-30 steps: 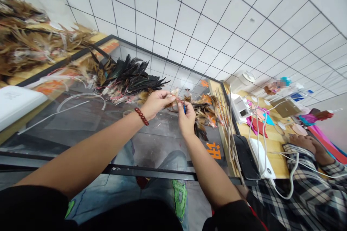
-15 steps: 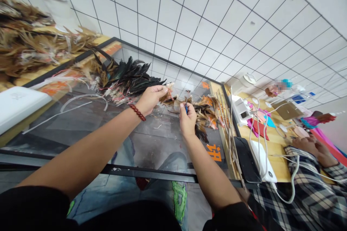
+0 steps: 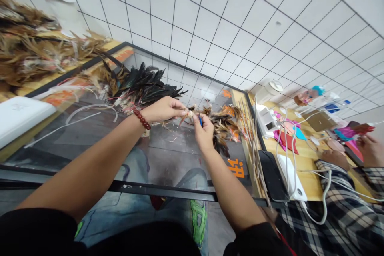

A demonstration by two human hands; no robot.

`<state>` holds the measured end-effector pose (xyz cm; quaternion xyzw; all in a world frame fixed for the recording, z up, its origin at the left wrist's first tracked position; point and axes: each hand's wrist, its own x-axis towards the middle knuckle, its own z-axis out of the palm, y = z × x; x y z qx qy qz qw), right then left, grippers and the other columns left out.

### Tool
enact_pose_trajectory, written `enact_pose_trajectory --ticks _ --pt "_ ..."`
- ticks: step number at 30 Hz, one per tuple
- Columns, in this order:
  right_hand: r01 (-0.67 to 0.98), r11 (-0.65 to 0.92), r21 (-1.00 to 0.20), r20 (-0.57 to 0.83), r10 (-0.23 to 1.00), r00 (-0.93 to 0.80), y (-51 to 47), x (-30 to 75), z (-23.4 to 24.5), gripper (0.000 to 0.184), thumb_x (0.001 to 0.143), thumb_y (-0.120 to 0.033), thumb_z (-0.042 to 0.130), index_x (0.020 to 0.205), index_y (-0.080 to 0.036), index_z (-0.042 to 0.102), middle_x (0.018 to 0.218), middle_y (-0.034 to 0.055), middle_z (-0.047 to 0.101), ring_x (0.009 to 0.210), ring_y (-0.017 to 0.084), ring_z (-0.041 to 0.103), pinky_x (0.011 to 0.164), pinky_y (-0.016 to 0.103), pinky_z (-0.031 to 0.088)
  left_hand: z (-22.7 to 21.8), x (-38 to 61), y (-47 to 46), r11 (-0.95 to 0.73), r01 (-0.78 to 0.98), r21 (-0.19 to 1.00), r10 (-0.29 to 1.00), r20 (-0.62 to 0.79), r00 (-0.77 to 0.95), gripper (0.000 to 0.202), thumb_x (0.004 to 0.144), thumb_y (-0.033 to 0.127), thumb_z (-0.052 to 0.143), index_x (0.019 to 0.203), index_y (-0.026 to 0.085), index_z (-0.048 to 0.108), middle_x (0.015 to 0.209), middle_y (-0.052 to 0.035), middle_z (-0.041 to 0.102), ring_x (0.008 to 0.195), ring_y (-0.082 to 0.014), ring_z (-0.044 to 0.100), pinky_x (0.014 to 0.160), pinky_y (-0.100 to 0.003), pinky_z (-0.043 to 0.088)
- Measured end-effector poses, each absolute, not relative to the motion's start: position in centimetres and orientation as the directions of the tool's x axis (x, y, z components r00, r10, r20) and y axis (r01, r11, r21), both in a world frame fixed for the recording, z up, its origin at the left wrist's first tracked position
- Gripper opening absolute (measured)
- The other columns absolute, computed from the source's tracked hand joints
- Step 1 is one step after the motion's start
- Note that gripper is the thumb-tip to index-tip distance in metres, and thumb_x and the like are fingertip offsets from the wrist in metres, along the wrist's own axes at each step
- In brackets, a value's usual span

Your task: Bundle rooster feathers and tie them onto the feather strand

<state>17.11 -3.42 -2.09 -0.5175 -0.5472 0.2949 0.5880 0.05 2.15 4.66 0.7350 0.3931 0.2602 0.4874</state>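
Over a glass table [image 3: 168,156] my left hand [image 3: 163,110], with a red bead bracelet on the wrist, pinches a small bunch of brown feathers [image 3: 187,115]. My right hand [image 3: 203,131] is closed on a small blue tool [image 3: 200,119] held against the quill ends of that bunch. Just beyond my right hand lies a heap of brown and orange feathers [image 3: 226,124]. Behind my left hand lies a pile of black feathers [image 3: 141,86].
More brown feathers [image 3: 33,52] are piled at far left beside a white box [image 3: 18,116]. Thin sticks [image 3: 255,148] lie along the table's right edge. On the right a person in a plaid shirt [image 3: 345,208] works at a wooden table with cables and white devices.
My left hand has moved down and back toward my right hand with the feathers. The neighbour's hand on the right has lifted and moved apart.
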Motion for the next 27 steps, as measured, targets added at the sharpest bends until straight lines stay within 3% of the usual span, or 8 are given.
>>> enact_pose_trajectory --ticks 2,4,6,9,12,14,21,27 --pt "0.195 0.267 -0.944 0.312 0.914 0.258 -3.2 17.3 -2.5 0.032 0.084 -0.047 0.056 0.087 -0.016 0.062 0.071 -0.0019 0.057 0.070 0.012 0.051 0.070 0.024 0.044 4.4 0.2 2.3 -0.220 0.317 0.922 0.904 0.070 0.423 0.019 0.069 0.032 0.069 0.074 0.015 0.076 0.059 -0.0023 0.063 0.052 -0.0112 0.049 0.053 -0.023 0.038" --pt "0.162 0.249 -0.955 0.289 0.904 0.316 -2.9 17.4 -2.9 0.033 0.085 -0.050 0.054 0.086 -0.017 0.059 0.067 -0.0035 0.052 0.065 0.011 0.047 0.065 0.022 0.042 4.3 0.2 2.4 -0.268 0.308 0.913 0.961 0.233 0.146 0.016 0.071 0.028 0.067 0.077 0.015 0.076 0.069 -0.0051 0.068 0.063 -0.0153 0.057 0.065 -0.026 0.045" --pt "0.145 0.240 -0.960 0.277 0.896 0.347 -2.7 17.5 -3.0 0.033 0.085 -0.051 0.053 0.084 -0.018 0.057 0.065 -0.0044 0.048 0.063 0.010 0.044 0.063 0.022 0.040 4.5 0.3 2.4 -0.383 0.339 0.859 0.905 0.423 -0.051 0.015 0.074 0.025 0.064 0.080 0.017 0.076 0.083 -0.0072 0.071 0.081 -0.0193 0.061 0.083 -0.030 0.046" --pt "0.171 0.242 -0.955 0.285 0.908 0.306 -2.9 17.4 -2.6 0.032 0.085 -0.050 0.054 0.084 -0.018 0.057 0.064 -0.0047 0.047 0.062 0.010 0.043 0.063 0.022 0.039 4.9 0.7 1.8 -0.517 0.324 0.792 0.849 0.524 0.073 0.012 0.071 0.023 0.067 0.079 0.021 0.076 0.092 -0.0064 0.072 0.098 -0.0218 0.060 0.096 -0.031 0.041" --pt "0.232 0.277 -0.932 0.332 0.910 0.247 -3.5 17.2 -2.0 0.031 0.085 -0.048 0.054 0.085 -0.017 0.059 0.069 -0.0032 0.052 0.066 0.011 0.046 0.068 0.023 0.041 5.1 1.2 1.2 -0.427 0.243 0.871 0.879 0.337 0.337 0.005 0.063 0.022 0.074 0.068 0.020 0.076 0.073 -0.0046 0.071 0.081 -0.0206 0.063 0.078 -0.027 0.045" --pt "0.258 0.305 -0.917 0.366 0.900 0.238 -3.7 17.1 -1.8 0.030 0.085 -0.046 0.055 0.089 -0.017 0.060 0.075 -0.0014 0.057 0.071 0.012 0.049 0.072 0.025 0.042 4.9 1.5 1.0 -0.295 0.246 0.923 0.902 0.184 0.390 0.009 0.064 0.025 0.074 0.060 0.018 0.073 0.056 -0.0029 0.065 0.062 -0.0168 0.058 0.062 -0.025 0.043" --pt "0.366 0.271 -0.890 0.356 0.916 0.188 -3.8 17.1 -2.1 0.033 0.091 -0.045 0.044 0.102 -0.017 0.060 0.081 0.0004 0.060 0.075 0.014 0.052 0.075 0.026 0.041 4.7 1.6 1.4 0.142 -0.186 0.972 0.985 -0.120 0.122 0.025 0.062 0.035 0.079 0.066 0.013 0.069 0.064 -0.0063 0.068 0.058 -0.0130 0.058 0.056 -0.024 0.043" --pt "0.509 0.315 -0.801 0.421 0.901 0.105 -4.2 16.8 -1.6 0.027 0.091 -0.038 0.048 0.104 -0.018 0.059 0.092 0.0031 0.064 0.084 0.016 0.056 0.081 0.028 0.042 4.6 1.8 1.5 0.198 -0.241 0.950 0.977 -0.169 0.133 0.023 0.058 0.028 0.083 0.062 0.012 0.067 0.059 -0.0060 0.067 0.055 -0.0126 0.057 0.055 -0.024 0.043"
